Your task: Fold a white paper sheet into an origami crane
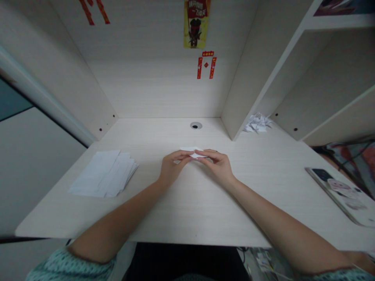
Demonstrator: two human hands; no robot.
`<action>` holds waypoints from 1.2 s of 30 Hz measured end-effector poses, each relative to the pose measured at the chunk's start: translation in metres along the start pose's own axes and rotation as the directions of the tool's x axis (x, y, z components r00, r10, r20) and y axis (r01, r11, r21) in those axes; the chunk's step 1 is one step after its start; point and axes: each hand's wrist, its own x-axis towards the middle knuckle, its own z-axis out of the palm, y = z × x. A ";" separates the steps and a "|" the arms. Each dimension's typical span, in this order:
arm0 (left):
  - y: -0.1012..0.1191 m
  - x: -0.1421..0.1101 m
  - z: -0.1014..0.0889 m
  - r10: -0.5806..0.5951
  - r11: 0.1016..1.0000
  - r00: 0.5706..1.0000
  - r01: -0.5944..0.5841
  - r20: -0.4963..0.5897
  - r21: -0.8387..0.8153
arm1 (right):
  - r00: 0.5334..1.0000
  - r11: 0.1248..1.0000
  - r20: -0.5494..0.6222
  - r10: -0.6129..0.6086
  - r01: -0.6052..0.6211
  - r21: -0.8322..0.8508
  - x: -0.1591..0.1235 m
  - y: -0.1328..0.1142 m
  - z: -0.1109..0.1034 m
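A small folded piece of white paper (193, 152) lies at the middle of the pale wooden desk (187, 210). My left hand (171, 167) pinches its left side, fingers pressed together on it. My right hand (217, 164) pinches its right side, with a ring on one finger. Both hands rest on the desk and cover most of the paper.
A stack of white paper sheets (104, 173) lies at the left. A heap of small folded white papers (258, 123) sits by the shelf partition at the back right. A phone (342, 193) lies at the right edge. A cable hole (196, 125) is behind the hands.
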 end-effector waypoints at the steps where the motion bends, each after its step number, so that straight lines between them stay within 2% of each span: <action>1: 0.000 0.000 0.000 -0.004 1.000 1.000 0.004 -0.002 0.003 | 1.000 1.000 -0.005 0.010 -0.010 0.006 0.000 0.001 0.000; 12: 0.000 -0.001 0.002 0.010 1.000 0.999 -0.010 -0.048 0.010 | 0.993 0.988 -0.002 0.116 -0.116 0.105 0.002 -0.007 0.001; 18: -0.004 -0.002 0.005 0.005 0.999 0.998 -0.008 -0.067 -0.043 | 0.989 0.979 0.002 0.145 -0.143 0.147 0.003 -0.007 0.001; 22: 0.002 -0.001 0.002 0.034 0.999 0.995 -0.033 -0.097 0.022 | 0.985 0.973 -0.004 0.172 -0.169 0.158 0.003 -0.004 0.001; 26: 0.005 0.001 -0.002 0.065 0.996 0.986 -0.054 -0.156 0.074 | 0.966 0.954 -0.020 0.258 -0.251 0.166 0.005 -0.001 -0.002; 36: -0.003 0.001 0.001 -0.011 1.000 0.993 0.009 -0.121 -0.014 | 0.966 0.953 -0.044 0.257 -0.245 0.181 0.005 -0.005 -0.001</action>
